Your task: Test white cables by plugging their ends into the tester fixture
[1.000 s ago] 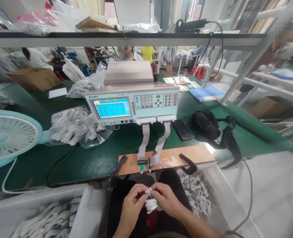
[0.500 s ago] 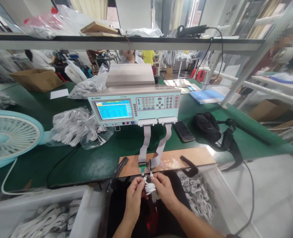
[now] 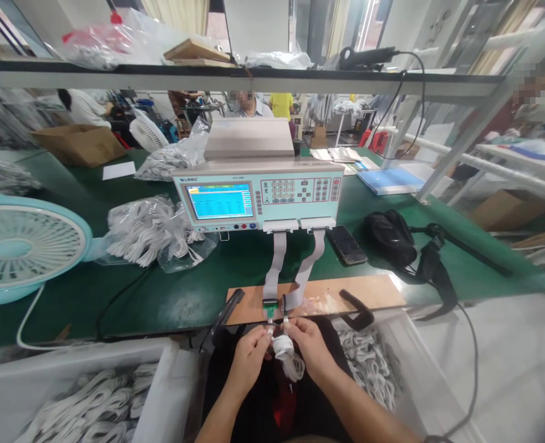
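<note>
Between my hands hangs a coiled white cable [image 3: 287, 357], just past the front edge of the bench. My left hand [image 3: 252, 352] pinches one white plug of it, close below a small green circuit board [image 3: 271, 312]; whether plug and board touch, I cannot tell. With thumb and fingers, my right hand [image 3: 313, 349] grips the cable's other end, right at the tip of the second grey ribbon lead [image 3: 302, 277]. Both ribbon leads run down from a tester [image 3: 258, 200] with a lit blue screen and a keypad.
White bins of coiled cables stand at left [image 3: 161, 375] and right [image 3: 420, 351]. On the green bench [image 3: 170, 301] are a blue fan [image 3: 27, 246], bagged cables [image 3: 138, 231], a phone [image 3: 346, 245], a black pouch [image 3: 389, 237] and a wooden board [image 3: 369, 292]. Co-workers sit beyond.
The view has shifted slightly, so the bench appears farther right. The cable coil now hangs lower and shows more of its loops between my hands. Both hands keep their pinch.
</note>
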Demonstrator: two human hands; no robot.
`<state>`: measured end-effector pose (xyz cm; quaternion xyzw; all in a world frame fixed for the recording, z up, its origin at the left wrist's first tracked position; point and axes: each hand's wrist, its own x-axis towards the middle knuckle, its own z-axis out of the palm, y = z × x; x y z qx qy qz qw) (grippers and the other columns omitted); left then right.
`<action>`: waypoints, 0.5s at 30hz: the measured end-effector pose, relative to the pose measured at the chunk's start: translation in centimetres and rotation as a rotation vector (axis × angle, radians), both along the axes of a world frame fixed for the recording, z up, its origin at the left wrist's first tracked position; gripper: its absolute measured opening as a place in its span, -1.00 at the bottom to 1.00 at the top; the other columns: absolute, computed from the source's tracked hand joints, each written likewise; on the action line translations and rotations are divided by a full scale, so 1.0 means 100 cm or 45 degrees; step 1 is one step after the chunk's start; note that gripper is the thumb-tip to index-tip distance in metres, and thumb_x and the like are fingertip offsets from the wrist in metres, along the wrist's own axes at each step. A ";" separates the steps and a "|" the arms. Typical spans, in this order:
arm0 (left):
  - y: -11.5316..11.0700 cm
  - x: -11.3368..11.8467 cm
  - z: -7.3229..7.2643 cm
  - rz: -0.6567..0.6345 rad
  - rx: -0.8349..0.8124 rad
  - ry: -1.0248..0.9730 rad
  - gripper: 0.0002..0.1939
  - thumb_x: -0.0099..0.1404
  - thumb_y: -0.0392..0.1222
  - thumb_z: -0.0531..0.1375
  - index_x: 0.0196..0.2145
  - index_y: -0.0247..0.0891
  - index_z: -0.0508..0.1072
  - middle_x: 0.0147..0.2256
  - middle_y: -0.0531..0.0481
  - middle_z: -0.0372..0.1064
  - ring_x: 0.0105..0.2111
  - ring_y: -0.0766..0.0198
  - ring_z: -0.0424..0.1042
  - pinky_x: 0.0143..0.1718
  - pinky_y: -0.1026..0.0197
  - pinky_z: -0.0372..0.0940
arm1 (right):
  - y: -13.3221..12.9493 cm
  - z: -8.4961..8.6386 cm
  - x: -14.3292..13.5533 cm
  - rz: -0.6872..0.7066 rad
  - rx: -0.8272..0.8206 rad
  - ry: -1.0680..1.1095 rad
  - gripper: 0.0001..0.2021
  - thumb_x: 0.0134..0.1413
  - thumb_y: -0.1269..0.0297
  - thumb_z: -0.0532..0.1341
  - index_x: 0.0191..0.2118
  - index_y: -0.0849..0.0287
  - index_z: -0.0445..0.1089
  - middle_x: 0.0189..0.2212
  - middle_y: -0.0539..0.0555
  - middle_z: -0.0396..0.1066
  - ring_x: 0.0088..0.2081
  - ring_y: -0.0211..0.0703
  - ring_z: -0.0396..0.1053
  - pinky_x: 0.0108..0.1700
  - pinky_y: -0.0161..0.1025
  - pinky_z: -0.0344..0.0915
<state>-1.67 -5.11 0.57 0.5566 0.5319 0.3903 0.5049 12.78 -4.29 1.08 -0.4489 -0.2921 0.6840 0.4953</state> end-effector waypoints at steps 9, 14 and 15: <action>-0.005 0.014 -0.018 0.291 0.040 -0.129 -0.73 0.25 -0.08 0.08 -0.47 -0.28 0.45 -0.48 0.05 0.36 -0.40 0.25 0.32 -0.30 0.28 0.23 | 0.000 -0.003 0.003 0.027 0.049 -0.076 -0.69 -0.20 0.05 0.34 -0.51 0.25 0.45 -0.65 -0.03 0.32 -0.57 -0.26 0.19 -0.44 -0.29 0.12; -0.009 0.024 -0.026 0.369 0.020 -0.242 -0.72 0.26 -0.06 0.09 -0.31 -0.31 0.48 -0.43 0.02 0.42 -0.37 0.23 0.35 -0.33 0.28 0.23 | 0.001 -0.004 0.002 0.028 0.087 -0.095 -0.70 -0.13 0.05 0.31 -0.45 0.24 0.49 -0.61 0.00 0.38 -0.52 -0.21 0.24 -0.39 -0.28 0.16; -0.008 0.026 -0.027 0.375 0.022 -0.232 -0.71 0.26 -0.06 0.08 -0.32 -0.32 0.48 -0.45 0.02 0.41 -0.41 0.25 0.34 -0.37 0.28 0.22 | 0.001 -0.003 0.002 0.031 0.091 -0.084 -0.70 -0.13 0.06 0.31 -0.43 0.24 0.50 -0.58 0.02 0.40 -0.50 -0.19 0.27 -0.36 -0.27 0.18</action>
